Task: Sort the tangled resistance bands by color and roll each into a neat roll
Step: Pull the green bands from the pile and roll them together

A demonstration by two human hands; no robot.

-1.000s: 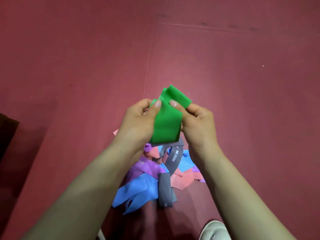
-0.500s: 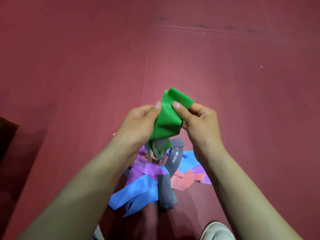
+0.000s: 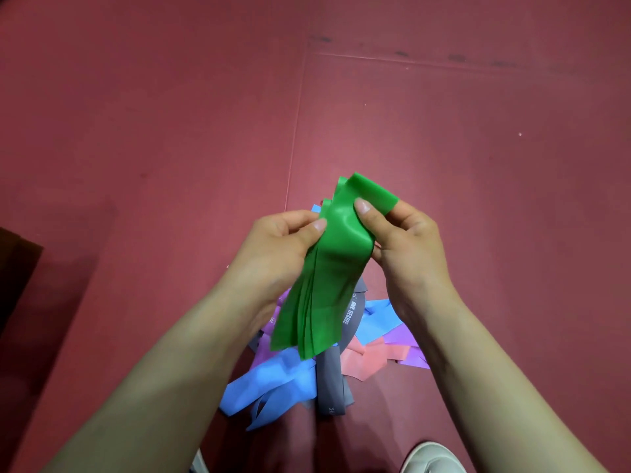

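Note:
A green resistance band [image 3: 327,281] hangs folded in several layers above the floor. My left hand [image 3: 280,247] pinches its left edge with thumb on top. My right hand [image 3: 406,240] pinches its upper end, thumb pressed on the front and a finger wrapped inside the top fold. Below my hands lies a tangled heap of bands on the red mat: blue [image 3: 269,380], grey [image 3: 331,380] with white lettering, pink [image 3: 368,360] and purple [image 3: 406,339]. The green band covers the middle of the heap.
The red mat [image 3: 478,165] has a seam running up from the heap and another across the top. A dark object [image 3: 17,268] sits at the left edge. A white shoe tip [image 3: 430,459] shows at the bottom, close to the heap.
The green band has been let out and now hangs longer and flatter, down over the heap. Both hands have kept their pinch near its top.

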